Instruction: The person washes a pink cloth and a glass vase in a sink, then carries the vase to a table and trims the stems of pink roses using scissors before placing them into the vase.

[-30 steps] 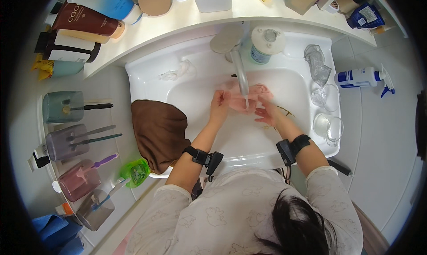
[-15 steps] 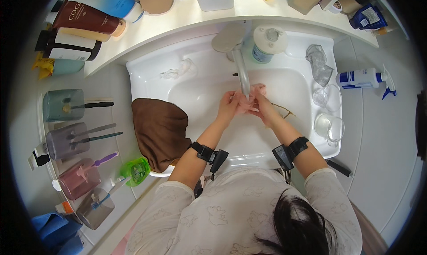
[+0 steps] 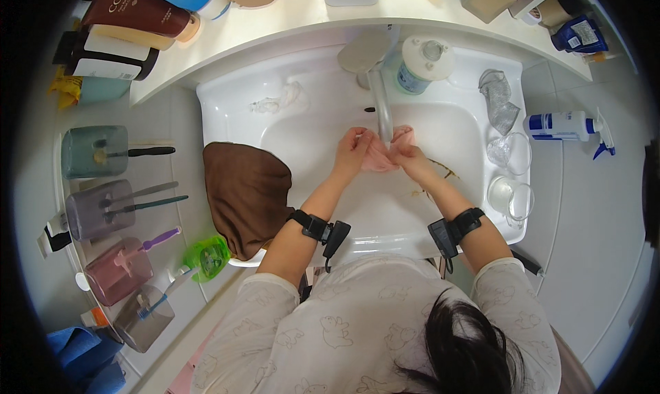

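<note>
Both hands are over the white sink (image 3: 309, 126), under the chrome faucet spout (image 3: 380, 105). My left hand (image 3: 351, 149) and my right hand (image 3: 410, 159) both grip a small pink cloth (image 3: 382, 151), bunched between them below the spout's tip. Each wrist wears a black strap with a small device. A brown towel (image 3: 245, 195) hangs over the sink's left rim, beside my left forearm.
A white crumpled cloth (image 3: 282, 98) lies on the sink's back left. A round white container (image 3: 424, 63), clear glasses (image 3: 512, 177) and a spray bottle (image 3: 564, 125) stand on the right. Wall cups with brushes (image 3: 110, 208) hang at left. Bottles line the shelf (image 3: 275, 13).
The hands drew together around the pink cloth under the spout, then opened it out slightly between them.
</note>
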Available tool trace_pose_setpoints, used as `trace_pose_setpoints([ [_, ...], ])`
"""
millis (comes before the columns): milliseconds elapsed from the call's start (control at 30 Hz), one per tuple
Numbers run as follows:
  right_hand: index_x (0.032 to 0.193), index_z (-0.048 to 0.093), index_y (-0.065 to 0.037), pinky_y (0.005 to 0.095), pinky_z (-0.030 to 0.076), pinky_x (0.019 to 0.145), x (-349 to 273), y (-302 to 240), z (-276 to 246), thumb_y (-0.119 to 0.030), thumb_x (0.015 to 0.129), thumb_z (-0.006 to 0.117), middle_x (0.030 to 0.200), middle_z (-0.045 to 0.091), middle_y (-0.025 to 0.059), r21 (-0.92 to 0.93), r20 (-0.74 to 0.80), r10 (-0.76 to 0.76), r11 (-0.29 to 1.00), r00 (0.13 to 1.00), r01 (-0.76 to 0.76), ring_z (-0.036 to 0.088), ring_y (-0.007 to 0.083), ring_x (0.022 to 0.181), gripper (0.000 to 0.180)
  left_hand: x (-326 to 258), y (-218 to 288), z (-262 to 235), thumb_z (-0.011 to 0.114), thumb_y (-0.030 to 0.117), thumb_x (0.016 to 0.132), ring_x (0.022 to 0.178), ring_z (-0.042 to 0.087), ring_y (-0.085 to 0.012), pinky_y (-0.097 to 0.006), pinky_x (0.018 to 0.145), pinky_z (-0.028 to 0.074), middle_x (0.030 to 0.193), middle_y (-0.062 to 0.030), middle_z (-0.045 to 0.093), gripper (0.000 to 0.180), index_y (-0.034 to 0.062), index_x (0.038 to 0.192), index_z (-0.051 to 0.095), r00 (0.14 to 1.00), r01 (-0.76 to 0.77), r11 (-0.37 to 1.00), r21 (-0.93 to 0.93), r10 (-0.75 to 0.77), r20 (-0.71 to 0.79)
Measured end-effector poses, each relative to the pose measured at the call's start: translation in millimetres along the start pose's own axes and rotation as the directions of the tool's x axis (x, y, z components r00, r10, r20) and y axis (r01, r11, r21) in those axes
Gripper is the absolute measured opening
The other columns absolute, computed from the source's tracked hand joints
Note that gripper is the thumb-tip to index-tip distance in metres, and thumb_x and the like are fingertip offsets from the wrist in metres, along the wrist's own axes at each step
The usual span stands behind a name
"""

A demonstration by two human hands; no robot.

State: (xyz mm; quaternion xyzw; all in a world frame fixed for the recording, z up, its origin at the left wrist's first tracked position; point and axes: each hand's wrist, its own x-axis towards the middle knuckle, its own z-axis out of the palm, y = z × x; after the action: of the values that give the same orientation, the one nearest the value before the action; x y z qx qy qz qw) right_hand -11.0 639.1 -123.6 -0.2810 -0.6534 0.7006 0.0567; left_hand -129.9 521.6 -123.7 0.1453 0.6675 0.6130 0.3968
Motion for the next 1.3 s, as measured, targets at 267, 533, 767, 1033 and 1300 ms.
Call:
trace_pose_setpoints([
  [267,0.113,0.045,-0.004,0.0279,0.037,0.084,-8,-6,-5,-0.028,0.088,0.044,0.108,0.051,0.005,0.554,0.203,0.357,0.726,0.912,-0.408,0.047,0.0131,0.1,0.035,-3,-13,-2,0.055,0.014,0.08,0.077,0.054,-0.0119,-0.023,0.066,0.043,0.09,-0.0058,0.057,0.022,0.0006,0.098,0.053,0.972,-0.174,0.935,0.309,0.213,-0.097],
  [533,0.114,0.043,-0.009,0.0288,0.036,0.087,-12,-13,-1,-0.029,0.089,0.039,0.107,0.051,0.0021,0.541,0.257,0.353,0.719,0.899,-0.437,0.047,0.0124,0.101,0.032,-4,-12,1,0.055,0.013,0.079,0.075,0.054,-0.0114,-0.024,0.065,0.045,0.086,-0.0059,0.058,0.021,0.0016,0.096,0.055,0.993,-0.022,0.979,0.205,-0.002,0.114],
  [767,0.117,0.041,-0.007,0.0297,0.036,0.087,-15,-26,1,-0.031,0.089,0.041,0.113,0.048,0.0041,0.615,0.262,0.352,0.657,0.899,-0.437,0.047,0.0134,0.101,0.037,2,-21,-5,0.052,0.013,0.082,0.077,0.056,-0.0144,-0.025,0.066,0.047,0.09,-0.0069,0.057,0.025,0.0004,0.103,0.054,0.986,-0.122,0.989,0.087,0.111,0.123],
  [1033,0.109,0.046,-0.009,0.0242,0.044,0.07,-21,-33,-2,-0.029,0.088,0.041,0.098,0.053,0.0024,0.652,0.335,0.464,0.514,0.82,-0.558,0.051,0.012,0.083,0.03,-7,-23,-17,0.057,0.016,0.076,0.091,0.054,-0.0201,-0.031,0.077,0.044,0.098,-0.009,0.058,0.037,0.0046,0.111,0.049,0.941,-0.252,0.951,0.179,0.197,0.277],
  [1300,0.101,0.051,-0.008,0.0229,0.041,0.065,-38,-43,-42,-0.028,0.084,0.048,0.093,0.055,0.0002,0.502,0.395,0.354,0.69,0.848,-0.522,0.051,0.0108,0.079,0.026,-16,-5,-21,0.057,0.019,0.078,0.09,0.053,-0.0162,-0.028,0.078,0.041,0.102,-0.0075,0.056,0.036,0.0044,0.11,0.049,0.834,0.115,0.918,0.379,-0.297,0.465],
])
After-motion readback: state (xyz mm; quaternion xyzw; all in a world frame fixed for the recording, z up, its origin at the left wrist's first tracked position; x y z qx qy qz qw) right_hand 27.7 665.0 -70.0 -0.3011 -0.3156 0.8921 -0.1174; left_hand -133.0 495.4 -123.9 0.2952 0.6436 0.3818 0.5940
